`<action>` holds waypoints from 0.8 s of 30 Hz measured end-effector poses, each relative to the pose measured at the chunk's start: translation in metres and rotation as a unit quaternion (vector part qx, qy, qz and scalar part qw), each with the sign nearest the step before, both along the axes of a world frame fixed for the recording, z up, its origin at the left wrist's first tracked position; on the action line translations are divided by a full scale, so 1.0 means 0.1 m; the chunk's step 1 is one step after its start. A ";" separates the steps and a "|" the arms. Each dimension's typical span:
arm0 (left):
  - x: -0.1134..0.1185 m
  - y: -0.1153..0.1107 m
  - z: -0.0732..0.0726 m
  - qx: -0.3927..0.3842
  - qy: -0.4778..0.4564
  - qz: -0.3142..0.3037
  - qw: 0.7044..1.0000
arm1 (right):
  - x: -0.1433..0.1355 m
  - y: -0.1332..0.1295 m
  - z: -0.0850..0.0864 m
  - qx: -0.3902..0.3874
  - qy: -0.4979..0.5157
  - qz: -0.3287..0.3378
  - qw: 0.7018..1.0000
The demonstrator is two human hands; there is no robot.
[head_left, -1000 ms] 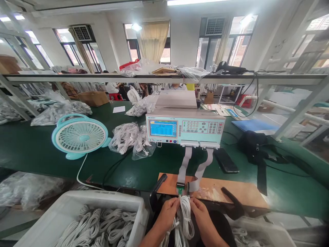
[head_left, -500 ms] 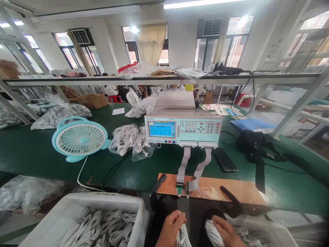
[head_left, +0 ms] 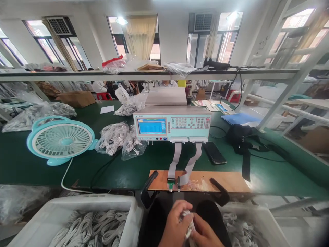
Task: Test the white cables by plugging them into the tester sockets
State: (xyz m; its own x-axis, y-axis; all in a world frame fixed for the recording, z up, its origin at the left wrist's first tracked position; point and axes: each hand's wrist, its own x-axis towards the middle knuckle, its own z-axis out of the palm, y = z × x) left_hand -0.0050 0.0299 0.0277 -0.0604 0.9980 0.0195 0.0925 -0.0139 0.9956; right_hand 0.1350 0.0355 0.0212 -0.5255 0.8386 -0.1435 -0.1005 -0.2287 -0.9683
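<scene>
Green work surface (head_left: 125, 175) stretches across the room below a long shelf (head_left: 144, 76), with windows behind. Just off its near edge, above the person's lap, a white cable bundle (head_left: 189, 224) sits between the two hands, gripped by both. Its visible part slants from upper left to lower right; its ends are hidden by fingers, so the full long axis cannot be told. The left hand (head_left: 175, 224) is curled closed over the bundle from the left and top, while the right hand (head_left: 204, 233) has its fingers drawn in on the lower right side, pinching it. Ahead of the bundle and slightly to its left, well clear of it, are the small green circuit board (head_left: 170, 185) and the dark connector (head_left: 179, 182) beside it; the left hand is the nearer to both. Grey ribbon cables (head_left: 175, 156) run from these over a wooden board (head_left: 223, 178) to the tester (head_left: 189, 135). Farther out, a white bin (head_left: 95, 199) of similar bundles stands to the left, and another bin (head_left: 267, 214) to the right
</scene>
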 end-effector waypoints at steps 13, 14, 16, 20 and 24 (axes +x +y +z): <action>-0.31 -0.42 -0.13 -0.036 0.137 -0.057 0.988 | -0.10 0.09 -0.20 -0.356 0.224 -0.079 0.904; -0.29 -0.44 -0.13 -0.008 0.147 -0.078 0.986 | -0.11 0.09 -0.20 -0.360 0.248 -0.079 0.896; -0.26 -0.48 -0.14 0.041 0.169 -0.119 0.978 | -0.14 0.08 -0.19 -0.356 0.296 -0.076 0.883; -0.22 -0.52 -0.23 0.077 0.221 -0.147 0.961 | -0.17 0.06 -0.20 -0.357 0.338 -0.109 0.864; -0.16 -0.51 -0.36 0.087 0.249 -0.112 0.958 | -0.22 0.04 -0.19 -0.377 0.346 -0.144 0.847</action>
State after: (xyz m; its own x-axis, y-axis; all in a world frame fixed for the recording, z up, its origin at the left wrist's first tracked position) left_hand -0.0210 -0.0212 -0.0083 0.2142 0.9640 0.1574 0.5311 -0.2501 0.8095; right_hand 0.1133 0.0391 0.0018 -0.4922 0.7534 -0.4361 -0.7402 -0.6258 -0.2457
